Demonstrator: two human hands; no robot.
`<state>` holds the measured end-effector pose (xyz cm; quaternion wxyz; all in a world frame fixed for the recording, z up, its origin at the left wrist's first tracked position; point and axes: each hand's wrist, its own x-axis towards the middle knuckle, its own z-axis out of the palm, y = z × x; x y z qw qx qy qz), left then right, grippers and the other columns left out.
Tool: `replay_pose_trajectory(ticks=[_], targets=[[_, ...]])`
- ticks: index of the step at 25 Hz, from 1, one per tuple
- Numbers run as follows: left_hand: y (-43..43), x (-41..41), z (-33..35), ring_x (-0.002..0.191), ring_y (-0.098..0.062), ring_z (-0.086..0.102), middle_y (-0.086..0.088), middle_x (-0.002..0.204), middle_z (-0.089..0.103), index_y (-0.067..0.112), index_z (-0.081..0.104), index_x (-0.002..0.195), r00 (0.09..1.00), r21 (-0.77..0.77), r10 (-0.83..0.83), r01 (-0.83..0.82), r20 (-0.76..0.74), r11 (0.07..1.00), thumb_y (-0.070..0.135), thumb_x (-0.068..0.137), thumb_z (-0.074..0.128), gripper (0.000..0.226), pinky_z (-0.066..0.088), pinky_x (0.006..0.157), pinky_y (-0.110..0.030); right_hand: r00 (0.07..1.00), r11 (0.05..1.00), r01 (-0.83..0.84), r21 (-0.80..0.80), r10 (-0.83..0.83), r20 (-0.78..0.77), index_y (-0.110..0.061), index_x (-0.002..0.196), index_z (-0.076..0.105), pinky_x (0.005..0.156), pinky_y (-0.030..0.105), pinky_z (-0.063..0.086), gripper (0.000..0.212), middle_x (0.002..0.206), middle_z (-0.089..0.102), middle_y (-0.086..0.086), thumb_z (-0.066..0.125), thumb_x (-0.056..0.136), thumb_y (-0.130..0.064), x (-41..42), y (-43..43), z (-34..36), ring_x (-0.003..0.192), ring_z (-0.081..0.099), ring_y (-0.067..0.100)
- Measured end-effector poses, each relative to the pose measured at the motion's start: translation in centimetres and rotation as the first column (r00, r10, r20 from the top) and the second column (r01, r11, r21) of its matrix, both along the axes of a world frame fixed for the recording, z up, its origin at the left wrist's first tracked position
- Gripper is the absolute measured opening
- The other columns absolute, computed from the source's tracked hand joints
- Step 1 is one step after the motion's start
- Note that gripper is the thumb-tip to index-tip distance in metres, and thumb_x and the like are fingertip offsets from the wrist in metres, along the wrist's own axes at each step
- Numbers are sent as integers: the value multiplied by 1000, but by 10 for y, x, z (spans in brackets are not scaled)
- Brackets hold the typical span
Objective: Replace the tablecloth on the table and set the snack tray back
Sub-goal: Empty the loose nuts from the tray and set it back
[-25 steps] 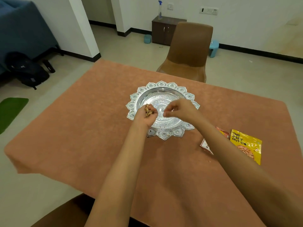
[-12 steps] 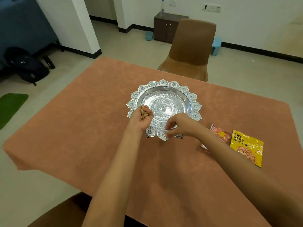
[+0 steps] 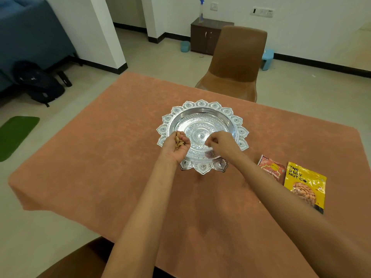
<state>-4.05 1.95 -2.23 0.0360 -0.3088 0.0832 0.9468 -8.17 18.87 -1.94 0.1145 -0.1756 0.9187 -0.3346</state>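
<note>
An orange-brown tablecloth [image 3: 104, 157] covers the table. On it stands an ornate silver snack tray [image 3: 202, 113] with a scalloped rim. My left hand [image 3: 177, 150] hovers over the tray's near-left rim, palm up, cupping several nuts [image 3: 179, 142]. My right hand [image 3: 220, 144] is over the tray's near-right part with fingertips curled together in a pinch; whether it holds anything is hidden. A red snack packet [image 3: 272, 169] and a yellow nut packet [image 3: 305, 183] lie on the cloth to the right of the tray.
A brown chair [image 3: 236, 63] stands at the table's far side, and another brown chair back [image 3: 80, 259] shows at the near edge. A dark cabinet [image 3: 208, 35] with a spray bottle stands by the wall. A black backpack [image 3: 38, 83] and green mat [image 3: 16, 135] lie on the floor at left.
My right hand moved from the tray's near rim back up over the tray's inside. My left hand with the nuts stayed at the tray's left rim.
</note>
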Motion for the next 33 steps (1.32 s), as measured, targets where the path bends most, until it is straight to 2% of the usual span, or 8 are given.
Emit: replay_pose_trajectory(ticks=[2,5,8,11,17,22,30,33], targets=[[1,0,-1,38,-8,47,-2,50,52,8,48,74,1000,-6,12,-12,-10,1000,18,102,39,31,41,39,-16,992,997,68,38,-63,-111,-4,86,72,61,19,48,19,78,69,-1,53,89,-1,-6,-5,-4,64,61,4],[-1,-2,-2,37,-8,47,-2,51,52,8,47,75,999,-2,30,-30,-14,1000,20,103,38,31,41,39,-16,971,941,-66,333,138,-198,-2,92,69,70,32,47,24,90,68,12,48,86,4,-6,-17,-4,90,61,28],[0,-1,-3,37,-8,47,-2,50,52,9,47,74,1000,-13,16,-16,-15,1000,17,101,39,30,41,38,-16,939,830,-182,528,306,-157,0,98,63,67,32,39,22,96,64,15,45,87,6,21,-27,-4,96,58,30],[4,0,-6,36,-7,46,-2,50,52,10,46,73,1000,-16,7,-8,-13,1000,16,101,40,29,41,38,-16,914,774,-289,563,398,-79,-3,93,62,63,33,35,20,96,63,14,45,84,4,48,-22,-7,94,58,29],[1,-3,-3,39,-7,46,-2,56,51,9,46,73,999,-59,26,-27,-24,998,17,101,40,30,42,39,-16,928,878,-367,308,368,57,-11,100,74,80,23,49,19,96,73,4,61,86,-7,25,-8,16,92,66,16],[3,-4,-4,37,-7,45,-1,53,50,10,44,69,999,-61,12,-14,-39,998,15,101,38,33,40,38,-16,925,909,-377,179,359,123,-13,84,77,56,6,43,13,76,74,1,77,72,-7,9,1,27,55,58,-6],[3,-3,-10,38,-7,46,-1,51,52,9,46,73,1000,-109,11,-12,-13,994,16,102,39,31,41,39,-16,909,910,-382,163,401,-109,-6,87,73,71,16,43,17,81,74,3,59,83,1,27,10,1,75,64,12],[8,-1,-7,36,-5,45,0,50,51,10,46,74,1000,-119,-15,14,-14,993,18,102,39,29,40,38,-15,994,977,-91,-191,77,-80,-6,84,72,70,17,47,13,77,71,2,63,83,3,21,17,5,69,64,7]])
